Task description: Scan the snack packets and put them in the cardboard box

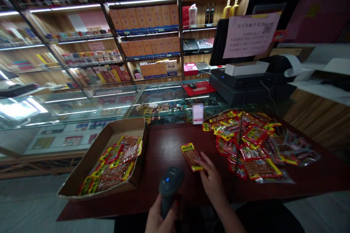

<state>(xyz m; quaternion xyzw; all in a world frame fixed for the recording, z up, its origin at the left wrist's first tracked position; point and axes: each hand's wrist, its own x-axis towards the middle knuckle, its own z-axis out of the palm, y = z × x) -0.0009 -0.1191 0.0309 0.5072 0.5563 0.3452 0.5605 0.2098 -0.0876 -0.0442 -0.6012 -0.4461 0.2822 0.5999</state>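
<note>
The left grip (161, 214), at the lower centre of the frame, is closed around the handle of a handheld scanner (170, 182); a blue indicator is lit on the scanner head. The right grip (212, 178), right of lower centre, has its fingers over the right edge of a single packet (188, 153). Whether these fingers pinch the packet or only rest on it cannot be told. The packet lies at the centre of the frame, above the bare dark bench (164, 142) or flat on it; the scanner head is below and left of it, apart from it.

Status: the packets stand in two groups. The carton (128, 125) at left holds a partial layer of carton packets (116, 164), with bare cardboard visible behind them. The larger loose pile (255, 136) is spread at right. The single packet is in neither group. By judgement, handling is partway through, with one unit in hand. Which group is finished and which is left cannot be determined, nor whether the scanner has read this packet.
</note>
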